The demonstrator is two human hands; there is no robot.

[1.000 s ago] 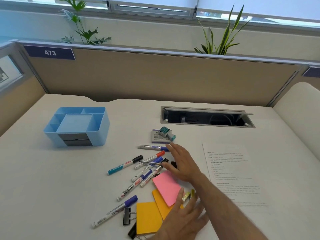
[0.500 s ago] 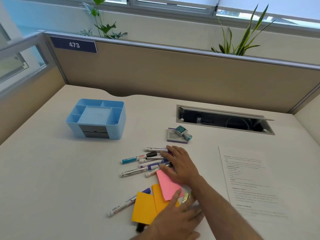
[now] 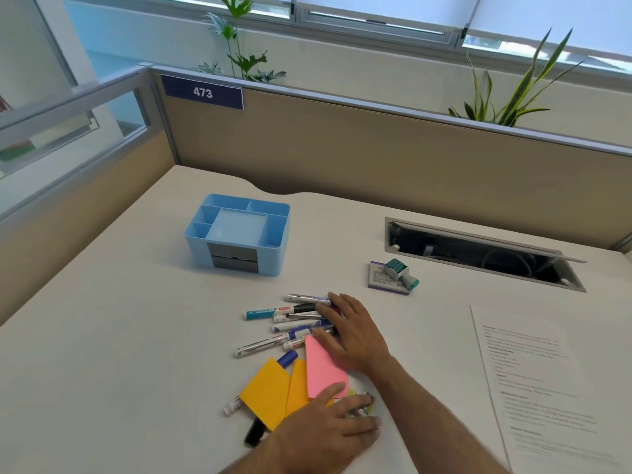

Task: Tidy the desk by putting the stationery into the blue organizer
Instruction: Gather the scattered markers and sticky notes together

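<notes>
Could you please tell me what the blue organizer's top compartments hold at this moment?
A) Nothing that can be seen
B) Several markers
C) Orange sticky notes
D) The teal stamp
A: the blue organizer shows only bare compartments, while the markers and the orange sticky notes lie on the desk, and the teal stamp rests on a small box beside them.

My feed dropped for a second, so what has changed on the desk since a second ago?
The right hand has swept the scattered marker pens leftward into a tight bundle. The left hand has slid forward onto the pink sticky-note pad and the orange sticky-note pads. Nothing has been lifted. The blue plastic organizer stays empty, and the stamp and printed sheet are unmoved.
</notes>
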